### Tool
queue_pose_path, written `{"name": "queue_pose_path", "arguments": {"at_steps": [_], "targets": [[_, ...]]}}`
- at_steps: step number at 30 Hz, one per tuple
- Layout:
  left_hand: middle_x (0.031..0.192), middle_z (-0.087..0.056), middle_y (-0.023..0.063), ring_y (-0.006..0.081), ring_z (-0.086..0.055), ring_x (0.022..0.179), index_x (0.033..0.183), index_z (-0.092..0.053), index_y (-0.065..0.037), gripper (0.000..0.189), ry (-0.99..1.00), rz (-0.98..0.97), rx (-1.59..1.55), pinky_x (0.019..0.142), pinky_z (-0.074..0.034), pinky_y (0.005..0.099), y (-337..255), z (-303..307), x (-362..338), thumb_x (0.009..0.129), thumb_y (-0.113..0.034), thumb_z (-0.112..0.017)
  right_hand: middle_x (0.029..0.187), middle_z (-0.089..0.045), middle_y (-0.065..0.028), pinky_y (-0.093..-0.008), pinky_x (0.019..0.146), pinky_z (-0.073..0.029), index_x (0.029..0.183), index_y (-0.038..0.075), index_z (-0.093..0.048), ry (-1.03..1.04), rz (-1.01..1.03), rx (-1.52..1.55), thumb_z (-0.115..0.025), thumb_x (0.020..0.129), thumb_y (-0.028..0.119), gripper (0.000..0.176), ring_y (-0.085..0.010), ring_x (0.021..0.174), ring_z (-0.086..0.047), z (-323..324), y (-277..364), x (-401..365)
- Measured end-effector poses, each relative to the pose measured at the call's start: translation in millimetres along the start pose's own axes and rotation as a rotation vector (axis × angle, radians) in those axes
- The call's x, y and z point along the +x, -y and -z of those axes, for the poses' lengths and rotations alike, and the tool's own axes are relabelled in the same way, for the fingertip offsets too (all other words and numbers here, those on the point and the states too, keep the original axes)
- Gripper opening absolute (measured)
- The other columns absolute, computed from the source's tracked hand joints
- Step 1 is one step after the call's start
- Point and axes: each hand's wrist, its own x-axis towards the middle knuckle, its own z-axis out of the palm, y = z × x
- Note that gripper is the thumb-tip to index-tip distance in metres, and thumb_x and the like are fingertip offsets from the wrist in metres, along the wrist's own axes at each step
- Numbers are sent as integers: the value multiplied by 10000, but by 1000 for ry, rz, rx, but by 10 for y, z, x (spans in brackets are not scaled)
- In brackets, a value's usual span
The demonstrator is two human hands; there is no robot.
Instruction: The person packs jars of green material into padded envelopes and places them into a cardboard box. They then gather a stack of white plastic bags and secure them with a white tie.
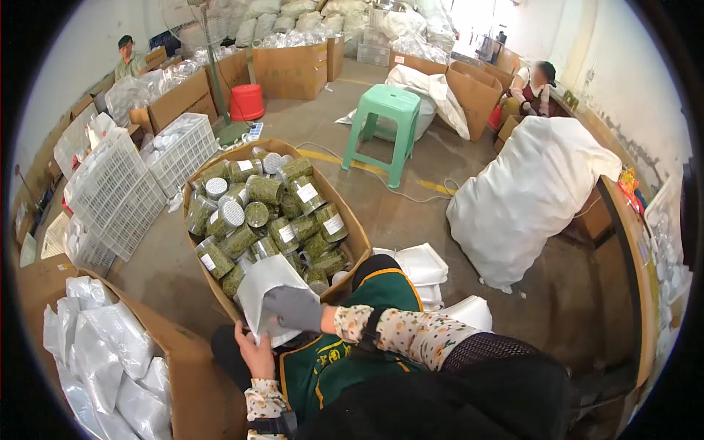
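A white bag lies over the near edge of a cardboard box full of jars with green contents. My left hand, bare, grips the bag's lower left edge between thumb and fingers. On my right hand is a grey glove; it rests at the bag's right side, partly over its opening, and its fingertips are hidden by the bag or blurred. Whether it holds anything cannot be seen. Stacked white bags lie just right of my knee.
Left, a carton holds clear-wrapped packs; white crates stand behind it. Ahead are a green stool, red bucket and fan stand. A big white sack stands right. Two people sit farther back.
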Motion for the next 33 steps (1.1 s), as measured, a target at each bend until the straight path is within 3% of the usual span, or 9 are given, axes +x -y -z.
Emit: {"name": "queue_pose_path", "arguments": {"at_steps": [3, 11, 21, 23, 24, 25, 26, 29, 33], "targets": [[909, -604, 112, 170, -579, 774, 1416, -139, -26, 757, 129, -283, 251, 701, -470, 277, -105, 67, -81, 793, 47, -563, 983, -564, -155, -403, 784, -460, 1005, 65, -560, 56, 318, 223, -584, 779, 191, 259, -322, 914, -574, -198, 98, -101], [1154, -522, 192, 281, -536, 1081, 1440, -124, -59, 818, 448, -162, 150, 908, -414, 323, -238, 183, -88, 747, 77, -537, 904, -558, -124, -399, 738, -456, 963, 83, -547, 141, 121, 378, -524, 857, 240, 191, -323, 851, -573, 129, 350, -248], [810, -502, 137, 338, -532, 817, 848, -558, -60, 195, 314, -674, 642, 695, -441, 414, -156, 193, 199, 670, -3, -612, 893, -556, -113, -358, 783, -454, 962, 52, -566, -179, 395, 455, -529, 899, 198, 163, -270, 870, -563, 115, 269, -452], [774, -456, 117, 315, -506, 789, 785, -542, -74, 203, 250, -779, 635, 659, -424, 397, -218, 220, 233, 621, 13, -623, 867, -569, -71, -315, 726, -470, 904, 41, -552, 156, -250, 962, -560, 891, 166, 126, -192, 809, -576, 333, 37, -754], [775, -456, 105, 307, -502, 790, 780, -547, -76, 208, 243, -761, 636, 658, -419, 390, -215, 271, 235, 614, 18, -631, 825, -559, -35, -287, 664, -471, 856, 44, -534, -65, -252, 1160, -582, 884, 151, 120, -131, 749, -557, 508, -18, -820], [777, -457, 93, 300, -497, 790, 775, -551, -77, 214, 237, -749, 634, 656, -415, 383, -209, 314, 231, 607, 23, -638, 788, -530, -20, -282, 623, -457, 839, 55, -507, -139, -298, 610, -579, 889, 147, 128, -116, 696, -522, 807, -164, -912], [803, -472, 82, 292, -496, 788, 765, -553, -76, 218, 219, -772, 603, 656, -406, 378, -204, 347, 230, 597, 27, -646, 743, -489, 2, -269, 588, -433, 859, 61, -497, -247, -354, 1461, -569, 892, 128, 104, -100, 634, -477, 843, -599, -1051], [1073, -557, 74, 298, -533, 999, 794, -540, -63, 190, 311, -867, 633, 791, -442, 375, -208, 438, 258, 651, 32, -621, 779, -522, -11, -320, 673, -440, 931, 51, -525, -482, -510, 397, -600, 854, 145, 143, -143, 725, -511, 1443, -954, -1215], [1186, -558, 73, 305, -540, 1044, 818, -529, -51, 157, 526, -776, 565, 840, -459, 384, -152, 483, 303, 702, 26, -601, 1098, -544, -125, -417, 866, -419, 1107, 115, -550, -92, -62, -523, -698, 679, 114, 452, -295, 1045, -507, 1458, -997, -1075]]}}
